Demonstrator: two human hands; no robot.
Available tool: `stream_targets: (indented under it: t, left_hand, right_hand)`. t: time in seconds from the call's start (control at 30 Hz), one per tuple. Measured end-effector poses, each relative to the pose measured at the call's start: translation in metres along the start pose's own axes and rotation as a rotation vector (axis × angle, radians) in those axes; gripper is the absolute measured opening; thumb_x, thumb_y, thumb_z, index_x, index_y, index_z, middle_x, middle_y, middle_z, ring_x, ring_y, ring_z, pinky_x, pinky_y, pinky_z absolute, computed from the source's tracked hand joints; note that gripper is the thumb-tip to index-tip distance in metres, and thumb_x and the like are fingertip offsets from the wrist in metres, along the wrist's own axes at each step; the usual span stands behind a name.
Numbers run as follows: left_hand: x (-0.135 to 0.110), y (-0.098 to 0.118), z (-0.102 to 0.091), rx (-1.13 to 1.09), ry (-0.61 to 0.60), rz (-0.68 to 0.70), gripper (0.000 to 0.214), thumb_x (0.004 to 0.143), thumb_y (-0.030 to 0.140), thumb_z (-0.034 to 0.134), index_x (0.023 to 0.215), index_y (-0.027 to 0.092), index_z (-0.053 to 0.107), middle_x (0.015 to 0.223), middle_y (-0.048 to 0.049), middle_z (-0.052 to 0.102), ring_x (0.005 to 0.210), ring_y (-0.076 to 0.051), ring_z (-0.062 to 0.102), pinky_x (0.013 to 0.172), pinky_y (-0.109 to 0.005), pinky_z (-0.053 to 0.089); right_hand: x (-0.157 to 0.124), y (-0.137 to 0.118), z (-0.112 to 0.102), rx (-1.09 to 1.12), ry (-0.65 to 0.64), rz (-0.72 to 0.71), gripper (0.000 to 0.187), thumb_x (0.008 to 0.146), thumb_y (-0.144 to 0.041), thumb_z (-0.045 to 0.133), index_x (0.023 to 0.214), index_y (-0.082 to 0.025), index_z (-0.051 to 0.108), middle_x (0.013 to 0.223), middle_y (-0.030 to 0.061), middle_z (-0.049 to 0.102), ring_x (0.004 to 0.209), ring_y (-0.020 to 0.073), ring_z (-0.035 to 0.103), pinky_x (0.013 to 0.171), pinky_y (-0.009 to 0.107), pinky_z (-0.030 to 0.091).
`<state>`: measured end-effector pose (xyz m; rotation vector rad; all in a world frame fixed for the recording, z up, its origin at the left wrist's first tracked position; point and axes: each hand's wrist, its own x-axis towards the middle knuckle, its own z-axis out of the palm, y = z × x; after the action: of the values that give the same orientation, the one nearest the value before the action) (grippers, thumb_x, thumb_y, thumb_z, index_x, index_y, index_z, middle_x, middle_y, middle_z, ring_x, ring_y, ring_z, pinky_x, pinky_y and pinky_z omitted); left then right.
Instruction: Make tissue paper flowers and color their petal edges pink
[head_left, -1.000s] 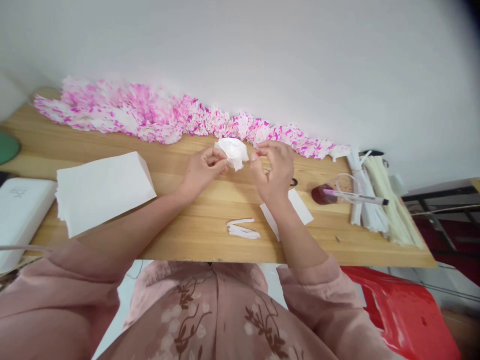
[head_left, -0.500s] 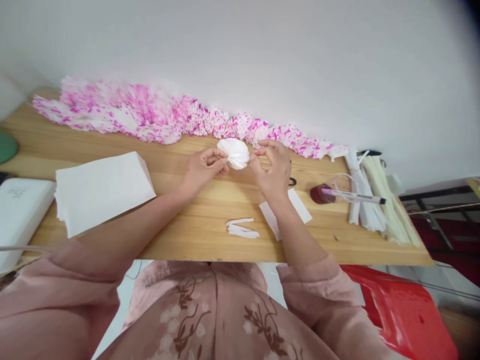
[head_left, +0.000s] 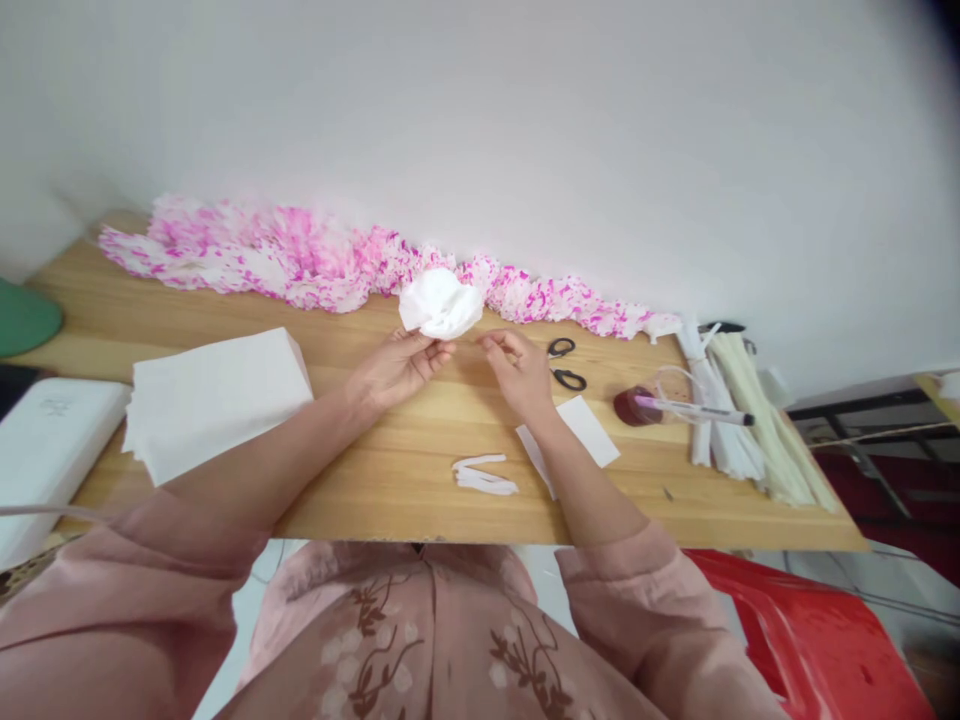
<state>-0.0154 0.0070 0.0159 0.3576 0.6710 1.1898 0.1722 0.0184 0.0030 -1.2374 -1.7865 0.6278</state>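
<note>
My left hand (head_left: 396,368) pinches the base of a white tissue-paper flower (head_left: 440,304) and holds it up above the wooden table (head_left: 390,470). My right hand (head_left: 517,368) hovers just to the right of the flower with its fingers curled loosely, holding nothing that I can see. Black scissors (head_left: 564,362) lie right beside that hand. A row of pink-and-white paper flowers (head_left: 300,258) runs along the wall behind both hands.
A stack of white tissue sheets (head_left: 214,395) lies to the left, a white box (head_left: 45,450) beyond it. White strips (head_left: 484,473) and a paper rectangle (head_left: 577,435) sit near the front edge. A pen (head_left: 694,409), dark red cup (head_left: 631,405) and paper sticks (head_left: 742,410) are to the right. A red chair (head_left: 810,630) stands below.
My right hand has let go of the white flower and dropped away from it, uncovering the scissors. The flower has fluffed out and is held by the left hand alone.
</note>
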Motion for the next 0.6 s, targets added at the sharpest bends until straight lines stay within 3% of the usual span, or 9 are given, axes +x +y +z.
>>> stream_targets:
  t: [0.17, 0.37, 0.6]
  left_hand:
    - [-0.002, -0.003, 0.0, -0.057, -0.116, -0.048, 0.042, 0.083, -0.01, 0.055, 0.113, 0.017, 0.067, 0.079, -0.0011, 0.072, 0.06, -0.008, 0.065, 0.057, -0.015, 0.052]
    - [0.0, -0.007, -0.009, -0.003, -0.269, -0.137, 0.026, 0.071, 0.0, 0.077, 0.094, 0.012, 0.071, 0.073, -0.0027, 0.069, 0.055, -0.009, 0.058, 0.05, -0.019, 0.048]
    - [0.008, -0.017, -0.017, 0.091, -0.254, -0.15, 0.022, 0.064, 0.01, 0.087, 0.077, 0.011, 0.07, 0.068, -0.0025, 0.067, 0.055, -0.009, 0.056, 0.05, -0.019, 0.044]
  right_hand:
    - [-0.003, -0.002, 0.002, 0.043, -0.124, -0.138, 0.026, 0.09, -0.047, 0.064, 0.097, -0.025, 0.075, 0.108, 0.0055, 0.076, 0.104, 0.0229, 0.067, 0.096, 0.039, 0.051]
    - [-0.006, 0.004, 0.008, 0.154, -0.165, -0.178, 0.03, 0.085, -0.053, 0.069, 0.098, -0.026, 0.077, 0.116, 0.0054, 0.075, 0.109, 0.0251, 0.068, 0.097, 0.041, 0.053]
    - [-0.008, 0.01, 0.011, 0.221, -0.098, -0.167, 0.026, 0.081, -0.049, 0.074, 0.088, -0.024, 0.078, 0.112, 0.008, 0.076, 0.106, 0.0257, 0.069, 0.095, 0.041, 0.054]
